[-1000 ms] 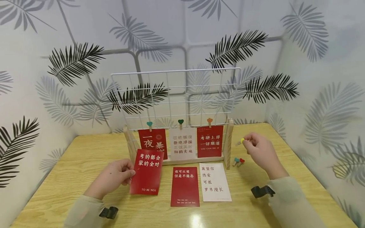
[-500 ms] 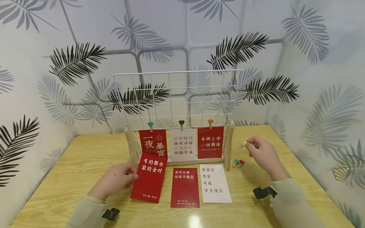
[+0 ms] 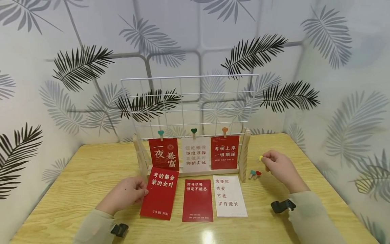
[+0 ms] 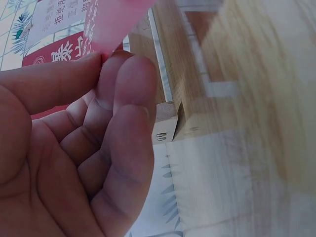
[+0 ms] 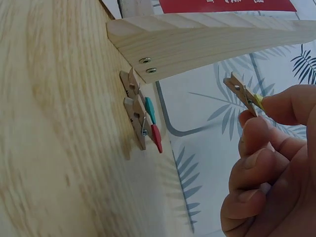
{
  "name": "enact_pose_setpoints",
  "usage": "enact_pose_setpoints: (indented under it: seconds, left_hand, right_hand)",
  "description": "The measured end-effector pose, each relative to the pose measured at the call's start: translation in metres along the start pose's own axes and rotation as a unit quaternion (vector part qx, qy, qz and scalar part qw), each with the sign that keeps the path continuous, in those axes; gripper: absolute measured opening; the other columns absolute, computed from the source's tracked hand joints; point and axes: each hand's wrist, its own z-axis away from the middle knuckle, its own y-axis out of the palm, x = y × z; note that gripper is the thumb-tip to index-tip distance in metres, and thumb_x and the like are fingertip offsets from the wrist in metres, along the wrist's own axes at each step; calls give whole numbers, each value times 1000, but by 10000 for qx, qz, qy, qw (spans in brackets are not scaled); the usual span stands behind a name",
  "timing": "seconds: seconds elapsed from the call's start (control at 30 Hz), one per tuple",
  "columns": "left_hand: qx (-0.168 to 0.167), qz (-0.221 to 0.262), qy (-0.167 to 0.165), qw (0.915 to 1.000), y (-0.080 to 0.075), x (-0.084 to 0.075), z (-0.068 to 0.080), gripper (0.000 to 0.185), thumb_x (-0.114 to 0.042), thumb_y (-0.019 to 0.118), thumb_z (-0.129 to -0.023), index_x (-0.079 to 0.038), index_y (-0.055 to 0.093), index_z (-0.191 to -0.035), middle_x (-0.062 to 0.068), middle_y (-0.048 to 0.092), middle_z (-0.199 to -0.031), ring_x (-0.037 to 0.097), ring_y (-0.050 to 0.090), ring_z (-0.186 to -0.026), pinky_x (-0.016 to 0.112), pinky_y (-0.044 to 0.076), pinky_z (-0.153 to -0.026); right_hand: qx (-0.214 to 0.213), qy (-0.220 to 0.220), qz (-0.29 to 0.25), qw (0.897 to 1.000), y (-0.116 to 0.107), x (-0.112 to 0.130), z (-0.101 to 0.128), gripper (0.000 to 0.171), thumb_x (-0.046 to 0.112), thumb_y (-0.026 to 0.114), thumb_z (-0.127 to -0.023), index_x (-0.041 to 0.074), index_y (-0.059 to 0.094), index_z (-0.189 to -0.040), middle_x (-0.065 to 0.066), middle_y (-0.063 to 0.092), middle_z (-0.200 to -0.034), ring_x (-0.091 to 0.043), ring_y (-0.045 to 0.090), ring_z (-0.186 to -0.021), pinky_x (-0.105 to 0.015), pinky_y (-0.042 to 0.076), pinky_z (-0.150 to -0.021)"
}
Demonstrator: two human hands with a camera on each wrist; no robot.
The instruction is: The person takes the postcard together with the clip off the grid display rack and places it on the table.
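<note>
My left hand (image 3: pixel 125 194) pinches the left edge of a red card (image 3: pixel 159 195) with white lettering, between thumb and fingertips. The card leans in front of the wire grid rack (image 3: pixel 195 109), its top close below a hanging red card (image 3: pixel 164 152). In the right wrist view a small wooden clothespin (image 5: pixel 242 91) with a yellow heart is pinched between the thumb and forefinger of my right hand (image 3: pixel 281 169). Just below that hand, two clothespins (image 5: pixel 140 116) with a teal and a red heart lie on the table.
A white card (image 3: pixel 196 154) and another red card (image 3: pixel 224 152) hang on the rack by heart clothespins. Flat on the wooden table (image 3: pixel 91 162) lie a red card (image 3: pixel 198 200) and a white card (image 3: pixel 230 196). Leaf-patterned wall covering (image 3: pixel 335 118) stands behind.
My left hand has drawn the red card down and slightly right, uncovering more of the hanging card behind. The right hand, with its clothespin, has lowered a little.
</note>
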Motion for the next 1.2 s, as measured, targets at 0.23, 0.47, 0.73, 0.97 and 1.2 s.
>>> enact_pose_setpoints:
  seconds: [0.23, 0.47, 0.73, 0.97, 1.2]
  left_hand:
    - [114, 60, -24, 9999, 3, 0, 0, 16, -8, 68, -95, -9, 61, -81, 1, 62, -74, 17, 60, -66, 33, 50, -62]
    - [297, 119, -146, 9994, 7, 3, 0, 16, -8, 67, -95, -8, 61, -81, 3, 63, -74, 18, 62, -68, 34, 52, -64]
    - [459, 275, -369, 9979, 10, 7, -1, 17, -11, 68, -96, -8, 61, -81, 4, 62, -74, 19, 60, -69, 34, 51, -63]
    - [615, 397, -415, 9965, 9, 6, 1, 16, -11, 66, -97, -6, 61, -83, 5, 62, -75, 19, 61, -67, 34, 53, -62]
    - [750, 465, -398, 9953, 8, 8, 2, 17, -10, 65, -98, -5, 60, -83, 7, 62, -74, 20, 61, -66, 34, 53, -62]
  right_hand:
    - [281, 253, -103, 9992, 3, -8, 0, 34, 35, 52, -105, 3, 60, -116, -6, 59, -77, -22, 51, -64, -34, 43, -57]
    - [351, 215, -112, 9991, 3, -13, 3, 33, 33, 51, -106, 2, 60, -114, -7, 59, -79, -22, 51, -69, -34, 42, -59]
    - [637, 232, 84, 9977, 2, -19, 2, 28, 28, 53, -105, 2, 63, -108, -8, 60, -79, -21, 50, -66, -34, 40, -58]
    - [856, 30, 176, 9962, -1, -30, -2, 26, 26, 53, -105, 3, 64, -100, -6, 61, -77, -21, 51, -63, -34, 42, -59]
    - [1134, 220, -21, 9933, -3, -37, -1, 23, 24, 55, -103, 3, 63, -97, -7, 59, -74, -19, 50, -59, -32, 43, -54]
